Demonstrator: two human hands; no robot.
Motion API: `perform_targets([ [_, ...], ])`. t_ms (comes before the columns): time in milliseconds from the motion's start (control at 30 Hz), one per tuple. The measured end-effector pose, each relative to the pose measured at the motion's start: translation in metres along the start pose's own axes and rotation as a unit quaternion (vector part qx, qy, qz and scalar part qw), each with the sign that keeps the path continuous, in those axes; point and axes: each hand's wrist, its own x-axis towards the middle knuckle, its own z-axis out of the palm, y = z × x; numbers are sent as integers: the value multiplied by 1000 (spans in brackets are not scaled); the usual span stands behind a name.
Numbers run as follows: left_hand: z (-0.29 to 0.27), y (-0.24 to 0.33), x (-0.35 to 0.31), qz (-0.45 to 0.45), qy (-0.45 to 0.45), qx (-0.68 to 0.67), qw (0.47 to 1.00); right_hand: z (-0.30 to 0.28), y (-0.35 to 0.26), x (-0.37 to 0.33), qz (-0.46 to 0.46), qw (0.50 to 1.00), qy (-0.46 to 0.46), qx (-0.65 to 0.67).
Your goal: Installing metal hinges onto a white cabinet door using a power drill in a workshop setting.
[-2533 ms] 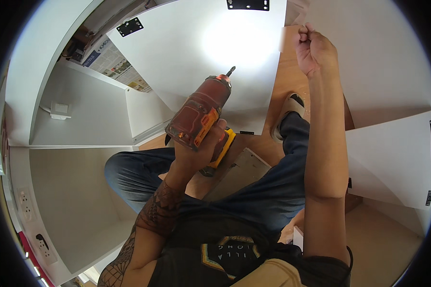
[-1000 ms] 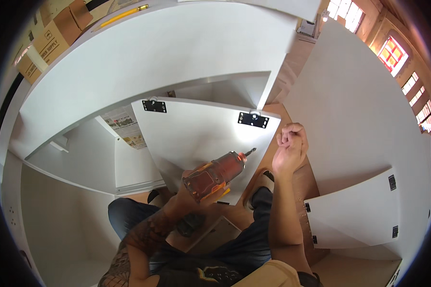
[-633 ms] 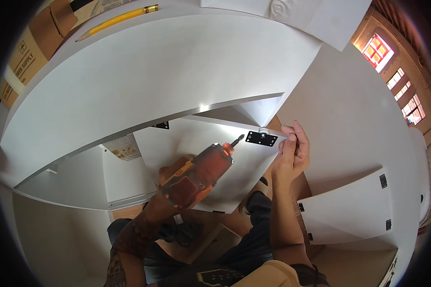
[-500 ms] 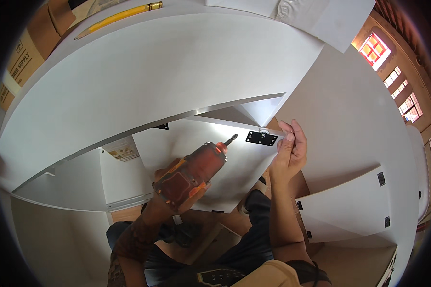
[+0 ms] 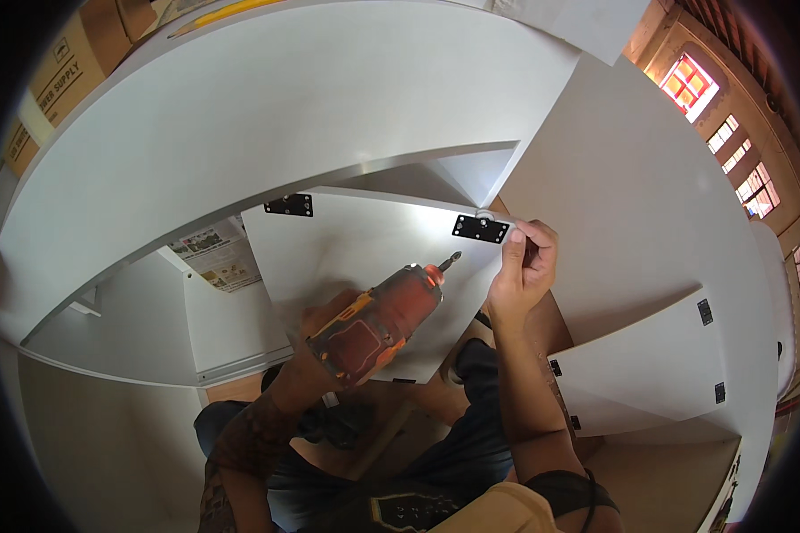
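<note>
My left hand [image 5: 322, 322] is wrapped round a red and black power drill [image 5: 384, 315] with a bit in its chuck. The bit's tip lies over a white panel [image 5: 356, 253], below a black hinge plate [image 5: 480, 228] fixed near the panel's upper right corner; I cannot tell whether it touches. With thumb and curled fingers, my right hand [image 5: 526, 262] pinches that corner, beside the plate. A second black plate [image 5: 289, 205] sits at the panel's upper left, and another shows at its lower edge. The panel stands tilted in the opening of a white cabinet [image 5: 276, 107].
To the right, another white panel [image 5: 636, 364] with several black plates leans against the white furniture. A yellow pencil [image 5: 231, 13] and cardboard boxes [image 5: 71, 75] are at the upper left. Printed paper [image 5: 222, 258] lies inside the cabinet. My legs are below the panel.
The drill has moved right, its bit now below the hinge plate. My right hand's raised fingers have curled in at the panel's corner. More of the left black plate shows.
</note>
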Motion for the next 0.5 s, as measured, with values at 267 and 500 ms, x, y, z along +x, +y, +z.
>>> perform_targets([
  [267,12,17,-2,116,32,91,989,11,-35,-23,340,890,-69,295],
  [500,28,33,0,-11,27,-29,999,3,-43,-24,519,724,-86,446],
])
